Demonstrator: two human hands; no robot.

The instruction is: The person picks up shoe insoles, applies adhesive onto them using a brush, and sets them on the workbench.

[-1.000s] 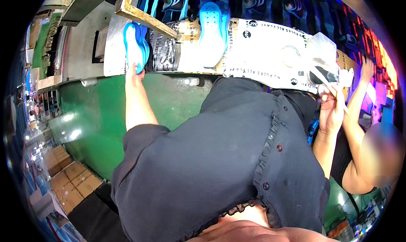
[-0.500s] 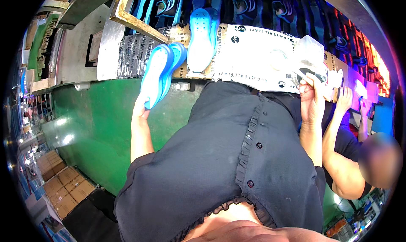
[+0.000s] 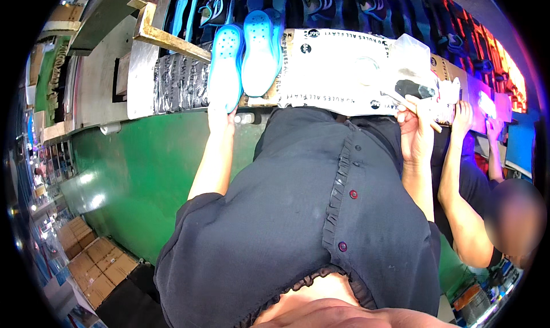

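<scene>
My left hand (image 3: 222,120) grips the near end of a light-blue shoe sole (image 3: 225,70), which has small holes at its far end. Another light-blue sole (image 3: 258,59), with a further one partly hidden beneath its right side, lies right alongside on the covered work ledge. In my right hand (image 3: 416,122) is a slim brush (image 3: 433,123) with a wooden handle, its tip pointing left over the ledge. Just beyond that hand is a translucent plastic container (image 3: 413,59) with a dark patch (image 3: 415,88) at its near side.
White printed sheeting (image 3: 332,70) covers the ledge. Behind it, a rack or conveyor carries dark shoe uppers (image 3: 318,6). A metal bracket (image 3: 172,37) juts in at the left. A co-worker's arm (image 3: 461,179) reaches to the ledge at the right. Cardboard boxes (image 3: 103,270) stand on the green floor.
My left hand has brought its sole up and right, from over the floor to beside the other sole. The brush in my right hand has tilted, and its handle now shows.
</scene>
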